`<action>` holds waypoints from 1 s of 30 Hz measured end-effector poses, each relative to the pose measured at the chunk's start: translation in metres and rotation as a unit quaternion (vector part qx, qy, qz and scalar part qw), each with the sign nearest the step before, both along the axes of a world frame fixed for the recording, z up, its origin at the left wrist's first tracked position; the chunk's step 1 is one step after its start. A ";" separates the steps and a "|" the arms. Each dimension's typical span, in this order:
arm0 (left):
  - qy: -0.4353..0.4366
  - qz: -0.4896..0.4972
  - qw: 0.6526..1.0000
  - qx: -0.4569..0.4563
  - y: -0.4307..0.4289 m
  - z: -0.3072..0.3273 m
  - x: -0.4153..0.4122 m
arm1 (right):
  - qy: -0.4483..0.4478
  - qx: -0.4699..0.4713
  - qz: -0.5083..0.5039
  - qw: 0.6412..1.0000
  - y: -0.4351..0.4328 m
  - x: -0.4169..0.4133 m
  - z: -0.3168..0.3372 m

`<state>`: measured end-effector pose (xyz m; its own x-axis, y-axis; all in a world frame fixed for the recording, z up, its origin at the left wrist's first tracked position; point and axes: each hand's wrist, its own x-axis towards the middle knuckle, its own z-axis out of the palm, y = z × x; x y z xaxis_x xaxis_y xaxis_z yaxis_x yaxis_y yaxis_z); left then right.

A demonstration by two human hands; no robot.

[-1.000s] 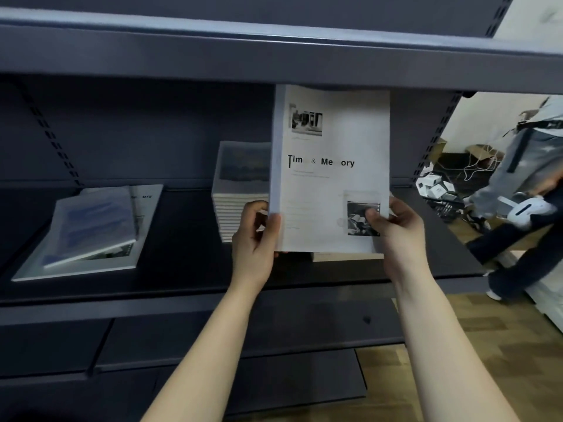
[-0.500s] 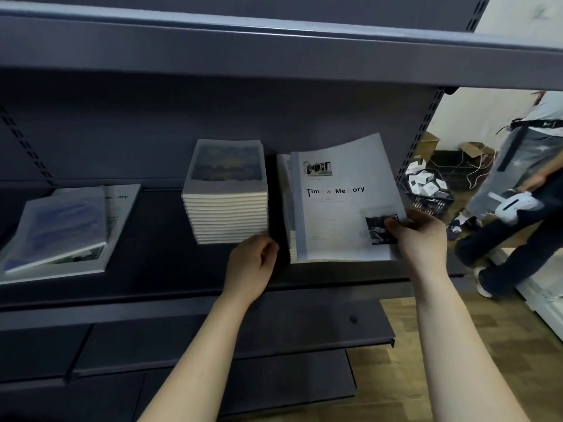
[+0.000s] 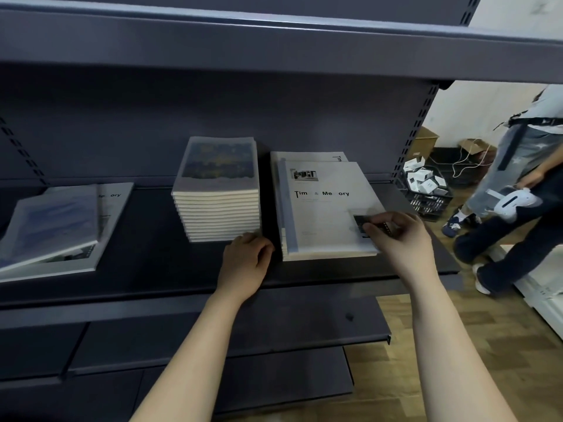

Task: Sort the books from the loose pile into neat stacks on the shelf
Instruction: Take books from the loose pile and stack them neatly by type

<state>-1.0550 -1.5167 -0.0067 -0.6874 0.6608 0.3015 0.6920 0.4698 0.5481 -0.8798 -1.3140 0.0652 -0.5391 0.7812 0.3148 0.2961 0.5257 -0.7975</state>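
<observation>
Fingers (image 3: 384, 221), right hand (image 3: 402, 239), blurred over top book (image 3: 323, 208); left hand (image 3: 243, 263) fingertips hidden.

I face a dark grey metal shelving unit (image 3: 152, 257). It has a plain back panel (image 3: 213, 111), a slotted upright (image 3: 418, 132) at its right end, an upper shelf (image 3: 274, 41) overhead and lower boards stepping out below. Past that right end the floor (image 3: 457, 360) is light wooden planks and the wall (image 3: 475, 108) is plain white. By the wall sit an open cardboard box (image 3: 425, 144) and a black crate (image 3: 432, 204) filled with small white boxes (image 3: 423, 181), with a white cable (image 3: 467, 161) looping behind. Another person (image 3: 518, 166) stands there. Something low and white (image 3: 547, 295) edges in at far right. The light is dim and even.
</observation>
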 end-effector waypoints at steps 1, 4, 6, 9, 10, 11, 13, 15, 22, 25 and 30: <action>0.008 0.001 1.000 -0.009 0.000 -0.001 0.000 | -0.005 0.004 0.010 1.000 0.001 0.002 -0.001; 0.024 0.005 0.999 -0.026 0.000 -0.002 0.001 | -0.020 -0.021 0.053 0.998 0.005 0.009 -0.003; 0.032 0.009 0.999 -0.029 0.001 -0.003 0.001 | -0.043 -0.031 0.101 0.993 0.008 0.014 -0.003; 0.041 0.013 0.998 -0.035 0.001 -0.003 0.002 | -0.076 0.004 0.127 0.989 0.012 0.015 -0.005; 0.042 0.012 0.998 -0.038 0.001 -0.004 0.002 | -0.076 0.010 0.122 0.990 0.013 0.013 -0.005; 0.041 0.011 0.998 -0.038 0.001 -0.004 0.002 | -0.074 0.013 0.118 0.990 0.013 0.010 -0.006; 0.038 0.007 0.999 -0.032 0.000 -0.005 0.002 | -0.066 0.018 0.102 0.992 0.015 0.004 -0.006; 0.034 0.004 0.999 -0.018 -0.002 -0.005 0.002 | -0.050 0.026 0.090 0.994 0.016 -0.002 -0.006; 0.028 0.005 1.000 -0.012 -0.001 -0.004 0.001 | -0.020 0.029 0.096 0.995 0.017 -0.021 -0.009; 0.019 0.004 1.000 -0.007 -0.001 -0.003 0.001 | -0.016 0.022 0.097 0.995 0.017 -0.024 -0.009; 0.029 0.011 0.999 -0.009 0.001 -0.004 0.001 | -0.010 0.003 0.097 0.995 0.020 -0.030 -0.009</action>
